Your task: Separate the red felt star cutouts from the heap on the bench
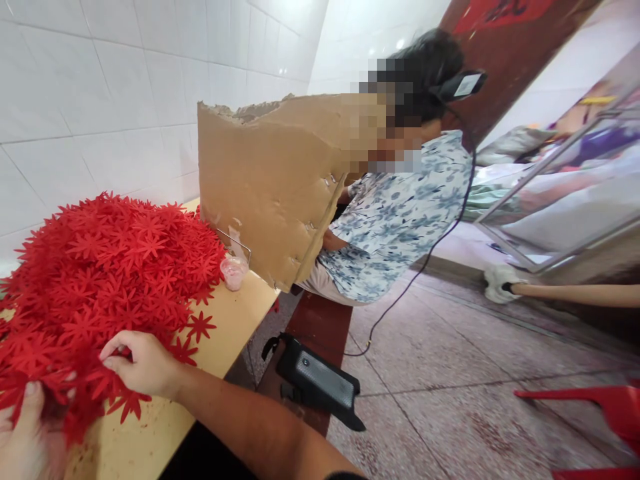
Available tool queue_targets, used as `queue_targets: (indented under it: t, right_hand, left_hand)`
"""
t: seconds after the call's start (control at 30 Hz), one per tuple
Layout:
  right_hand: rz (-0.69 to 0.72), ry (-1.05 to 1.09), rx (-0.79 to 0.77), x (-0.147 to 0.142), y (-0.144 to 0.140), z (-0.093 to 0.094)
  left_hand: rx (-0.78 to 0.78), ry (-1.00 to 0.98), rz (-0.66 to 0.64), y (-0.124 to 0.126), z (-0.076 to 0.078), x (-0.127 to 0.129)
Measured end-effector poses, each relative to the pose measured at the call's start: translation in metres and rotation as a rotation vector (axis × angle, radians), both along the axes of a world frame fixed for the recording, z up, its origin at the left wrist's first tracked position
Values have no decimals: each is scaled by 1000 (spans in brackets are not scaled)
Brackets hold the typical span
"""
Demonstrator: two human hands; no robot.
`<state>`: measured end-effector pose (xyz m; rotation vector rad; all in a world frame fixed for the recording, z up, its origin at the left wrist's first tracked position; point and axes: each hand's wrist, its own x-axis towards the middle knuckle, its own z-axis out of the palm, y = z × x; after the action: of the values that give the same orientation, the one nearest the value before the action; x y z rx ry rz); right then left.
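Note:
A large heap of red felt-like flower cutouts (125, 247) with narrow pointed petals covers the left of the yellowish tabletop (235, 313). At the lower left edge, my left hand (33, 433) is closed with its thumb over red flower cutouts (55, 390). These are partly blurred, and the hand is cut off by the frame. My right hand (145, 363) is at the heap's near edge, thumb and forefinger pinched together. What lies between those fingertips, if anything, is too small to tell. Loose cutouts (201, 326) lie just beyond this hand.
Past the heap, a small clear cup (234, 272) stands near a bent wire and an upright cardboard sheet (270, 187). A person in a patterned shirt (400, 220) sits behind it. A black device (320, 380) with a cable rests on a brown bench (320, 327). A red stool (610, 407) is at right.

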<state>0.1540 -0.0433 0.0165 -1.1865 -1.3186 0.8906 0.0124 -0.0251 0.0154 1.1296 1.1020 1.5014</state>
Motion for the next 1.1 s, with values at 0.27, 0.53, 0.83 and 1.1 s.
queue_targets:
  t: [0.27,0.53,0.83,1.1]
  right_hand:
    - [-120,128,-19,-3,13,-8]
    - [-184,187,76,9,12,-10]
    - [-70,219,123,6,-2,-11]
    - [-11,152,136,1,-7,-3]
  left_hand:
    - [-102,-148,13,3,0,2]
    - [-321,-184,-65,-27,18,26]
    - [-181,-45,-74,-32,1,45]
    - [-156,-63,48,-26,-8,35]
